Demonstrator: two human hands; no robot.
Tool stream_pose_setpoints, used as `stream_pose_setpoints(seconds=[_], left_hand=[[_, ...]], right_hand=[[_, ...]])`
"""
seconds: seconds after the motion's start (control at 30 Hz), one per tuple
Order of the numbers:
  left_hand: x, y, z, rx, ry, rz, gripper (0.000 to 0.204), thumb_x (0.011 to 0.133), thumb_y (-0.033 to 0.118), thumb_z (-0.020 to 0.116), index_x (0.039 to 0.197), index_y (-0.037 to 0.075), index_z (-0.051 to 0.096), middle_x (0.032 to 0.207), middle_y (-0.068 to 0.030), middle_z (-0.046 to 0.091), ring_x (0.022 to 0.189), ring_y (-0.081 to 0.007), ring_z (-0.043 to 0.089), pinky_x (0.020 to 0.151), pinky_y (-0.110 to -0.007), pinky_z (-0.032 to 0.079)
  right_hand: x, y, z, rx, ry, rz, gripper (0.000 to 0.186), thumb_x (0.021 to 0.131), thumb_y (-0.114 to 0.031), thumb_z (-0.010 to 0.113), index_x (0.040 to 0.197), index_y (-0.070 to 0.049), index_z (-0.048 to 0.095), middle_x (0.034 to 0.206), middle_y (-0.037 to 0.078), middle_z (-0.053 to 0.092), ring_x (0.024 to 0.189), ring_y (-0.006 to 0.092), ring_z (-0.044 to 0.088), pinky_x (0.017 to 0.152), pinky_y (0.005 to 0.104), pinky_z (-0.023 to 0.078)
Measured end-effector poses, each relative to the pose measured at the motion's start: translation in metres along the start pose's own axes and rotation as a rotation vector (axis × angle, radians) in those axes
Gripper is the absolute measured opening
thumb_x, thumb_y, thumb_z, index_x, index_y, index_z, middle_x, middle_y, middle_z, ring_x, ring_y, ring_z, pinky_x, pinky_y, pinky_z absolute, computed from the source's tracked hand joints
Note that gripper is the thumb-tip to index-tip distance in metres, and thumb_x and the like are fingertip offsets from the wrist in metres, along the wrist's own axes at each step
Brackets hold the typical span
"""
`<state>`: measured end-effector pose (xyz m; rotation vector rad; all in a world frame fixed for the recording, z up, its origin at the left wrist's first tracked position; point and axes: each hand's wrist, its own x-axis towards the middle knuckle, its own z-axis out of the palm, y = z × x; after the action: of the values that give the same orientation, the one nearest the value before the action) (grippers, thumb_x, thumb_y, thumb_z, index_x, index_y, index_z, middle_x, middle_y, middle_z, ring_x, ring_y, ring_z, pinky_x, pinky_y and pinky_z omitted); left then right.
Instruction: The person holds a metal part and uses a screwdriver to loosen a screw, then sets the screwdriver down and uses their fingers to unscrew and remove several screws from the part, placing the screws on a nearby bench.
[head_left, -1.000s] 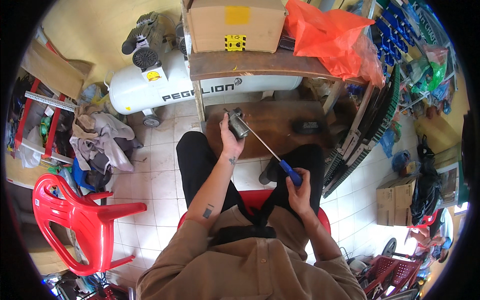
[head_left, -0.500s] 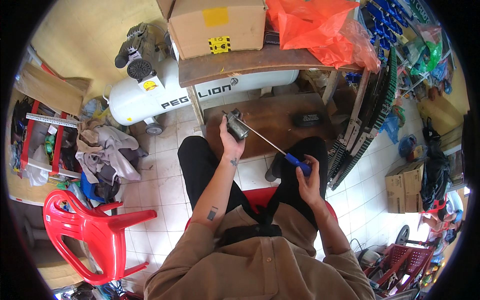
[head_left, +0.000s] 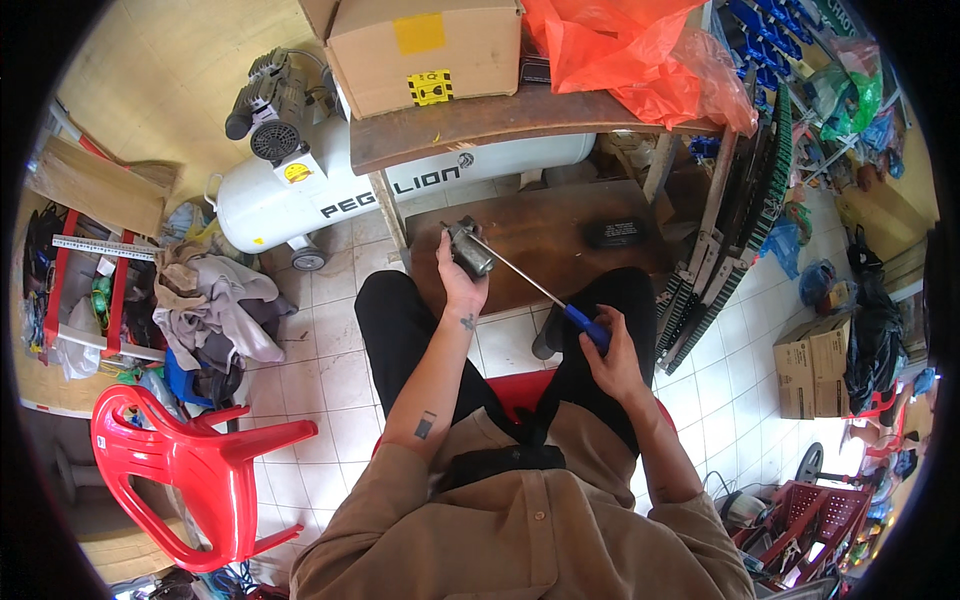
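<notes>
My left hand (head_left: 462,288) is closed around a small grey metal cylinder (head_left: 474,257), perhaps a motor, with a bracket-like part at its top end. In my right hand (head_left: 618,362) is the blue handle of a long screwdriver (head_left: 585,326). Its thin steel shaft slants up and left, and the tip meets the top part of the metal cylinder. Exactly where the tip sits is too small to make out. Both hands are above my knees, in front of a low brown wooden shelf (head_left: 540,255).
A dark flat object (head_left: 614,233) lies on the low shelf. Above it, a wooden tabletop (head_left: 440,135) carries a cardboard box (head_left: 425,60) and orange plastic bags (head_left: 620,60). Behind stands a white air compressor (head_left: 275,200). A red plastic chair (head_left: 180,480) is at left, black track-like strips (head_left: 735,230) at right.
My right hand has shifted slightly on the screwdriver's handle, its fingers and wrist turned a little. The metal cylinder stays in my left hand, nearly still.
</notes>
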<state>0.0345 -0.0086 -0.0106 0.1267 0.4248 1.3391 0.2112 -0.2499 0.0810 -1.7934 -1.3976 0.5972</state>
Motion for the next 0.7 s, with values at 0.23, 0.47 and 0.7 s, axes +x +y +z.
stream_pose_setpoints(seconds=[0.23, 0.47, 0.7], left_hand=[[0.006, -0.002, -0.007, -0.010, 0.027, 0.023, 0.042, 0.097, 0.039, 0.059, 0.121, 0.005, 0.060, 0.114, -0.0096, 0.068, 0.108, -0.0247, 0.064, 0.093, -0.035, 0.051], [0.002, -0.008, -0.001, 0.065, 0.047, 0.064, 0.040, 0.098, 0.039, 0.059, 0.119, 0.005, 0.061, 0.112, -0.0100, 0.068, 0.106, -0.0246, 0.064, 0.092, -0.035, 0.051], [0.006, -0.002, -0.007, -0.010, 0.009, 0.021, 0.030, 0.098, 0.034, 0.061, 0.113, 0.009, 0.056, 0.111, -0.0103, 0.067, 0.104, -0.0260, 0.065, 0.091, -0.036, 0.052]], right_hand=[[0.000, 0.005, 0.007, -0.001, 0.238, -0.067, 0.035, 0.091, -0.009, 0.069, 0.120, 0.000, 0.052, 0.100, 0.020, 0.065, 0.086, 0.0297, 0.068, 0.075, 0.0377, 0.053], [0.003, 0.004, -0.002, 0.179, 0.034, 0.327, 0.030, 0.098, -0.019, 0.061, 0.120, 0.000, 0.055, 0.086, 0.015, 0.067, 0.065, 0.0230, 0.068, 0.061, 0.0345, 0.053], [0.006, 0.013, 0.010, -0.129, 0.276, -0.318, 0.046, 0.091, -0.007, 0.067, 0.129, 0.000, 0.042, 0.110, 0.018, 0.054, 0.083, 0.0261, 0.066, 0.072, 0.0362, 0.055]])
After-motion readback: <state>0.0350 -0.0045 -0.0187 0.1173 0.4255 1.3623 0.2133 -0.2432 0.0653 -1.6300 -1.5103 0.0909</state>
